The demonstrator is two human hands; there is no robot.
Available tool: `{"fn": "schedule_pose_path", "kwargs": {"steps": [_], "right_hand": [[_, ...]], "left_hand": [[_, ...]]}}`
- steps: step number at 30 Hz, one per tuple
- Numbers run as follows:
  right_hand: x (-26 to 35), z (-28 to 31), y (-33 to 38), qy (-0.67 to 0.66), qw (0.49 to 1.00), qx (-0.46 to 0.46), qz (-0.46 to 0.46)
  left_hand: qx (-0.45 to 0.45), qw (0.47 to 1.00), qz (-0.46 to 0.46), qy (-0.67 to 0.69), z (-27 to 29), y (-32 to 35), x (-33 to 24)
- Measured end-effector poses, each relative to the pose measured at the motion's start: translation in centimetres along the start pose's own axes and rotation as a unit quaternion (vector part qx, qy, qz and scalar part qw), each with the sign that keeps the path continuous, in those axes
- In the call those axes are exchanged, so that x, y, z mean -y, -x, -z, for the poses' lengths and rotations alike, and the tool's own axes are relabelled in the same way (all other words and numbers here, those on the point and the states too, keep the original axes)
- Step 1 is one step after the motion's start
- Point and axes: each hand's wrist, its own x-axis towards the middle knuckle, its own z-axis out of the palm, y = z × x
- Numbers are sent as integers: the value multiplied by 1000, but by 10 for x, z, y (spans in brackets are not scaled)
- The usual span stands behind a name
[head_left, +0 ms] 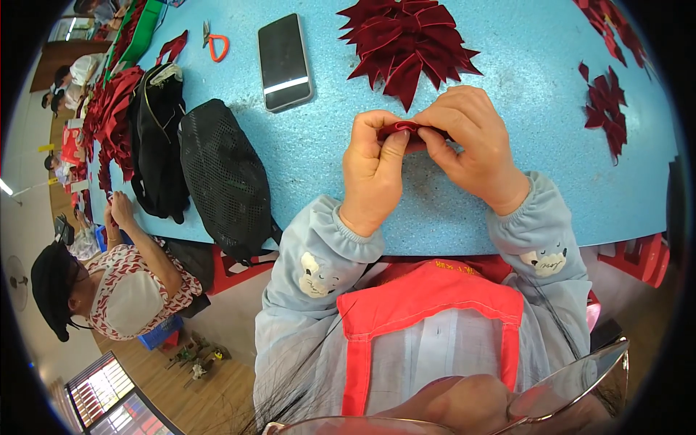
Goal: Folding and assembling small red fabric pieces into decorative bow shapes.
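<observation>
So a small folded strip of dark red velvet ribbon (406,130) is pinched between both hands, just above the speckled blue tabletop (507,210) and close to its near edge. The left hand (372,174) is closed on the strip's left end, thumb on top, while the right hand (475,145) is clamped on the right end with its fingers curled over it. It's probably held that way so the fold is kept tight and can't spring open. The ribbon's long axis is laid roughly left to right, tilted up a touch on the right; which end counts as the front can't be told, most of it is hidden by fingers.

A pile of finished dark red ribbon bows (407,43) is heaped just beyond the hands, within easy reach it seems, and more red bows (605,109) are scattered well off to the right. A black smartphone (285,61) is parked face up to the left, with orange-handled snips (216,45) past it and a black mesh bag (225,177) draped over the table edge. A co-worker in a patterned red and white top (123,286) is seated at the left.
</observation>
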Motion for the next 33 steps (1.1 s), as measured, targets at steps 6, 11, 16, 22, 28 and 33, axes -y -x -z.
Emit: {"fn": "schedule_pose_path", "kwargs": {"steps": [6, 11, 16, 22, 28, 33], "right_hand": [[0, 0, 2, -13, 1000, 4, -2], [-1, 0, 3, -65, 997, 34, -35], [-2, 3, 1, -86, 989, 93, -72], [-12, 9, 1, -190, 961, 152, -129], [-22, 18, 0, -255, 931, 226, -128], [-20, 19, -2, -242, 928, 245, -139]], "left_hand": [[0, 1000, 5, -17, 0, 0, 2], [6, 999, -1, -47, 2, 1, 6], [-27, 986, -65, -150, 1, 1, 8], [6, 960, -132, -246, -2, 1, -3], [29, 962, -106, -248, 1, 2, -2], [30, 971, -76, -224, 2, 1, -1]]}}
